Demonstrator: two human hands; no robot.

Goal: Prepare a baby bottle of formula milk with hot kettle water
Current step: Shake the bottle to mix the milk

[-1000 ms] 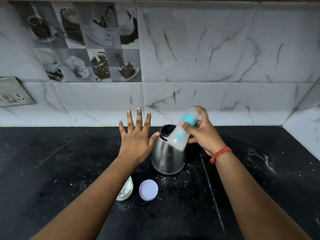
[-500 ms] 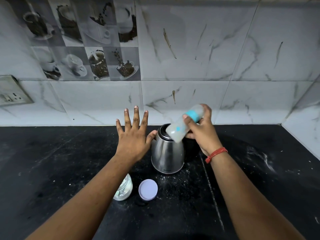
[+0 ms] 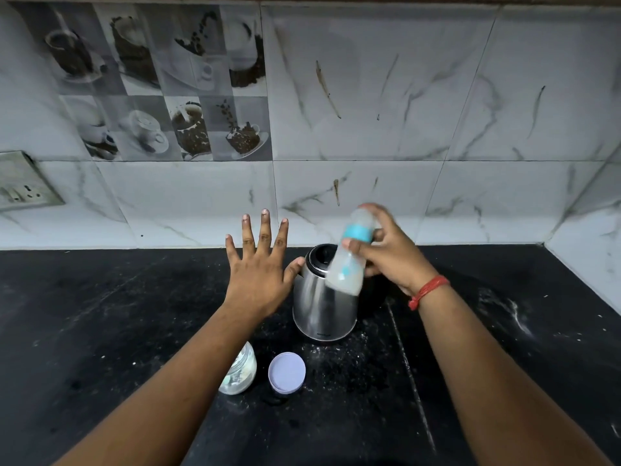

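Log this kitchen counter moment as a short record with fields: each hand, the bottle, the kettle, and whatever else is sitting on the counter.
left hand: fingers spread, holds nothing, beside kettle
right hand: grips baby bottle
baby bottle: tilted, blurred, teal ring, milky contents, raised over kettle
kettle: steel, upright, top open
jar: clear, partly hidden by left forearm
lid: lilac, beside jar
counter: black, powder-speckled
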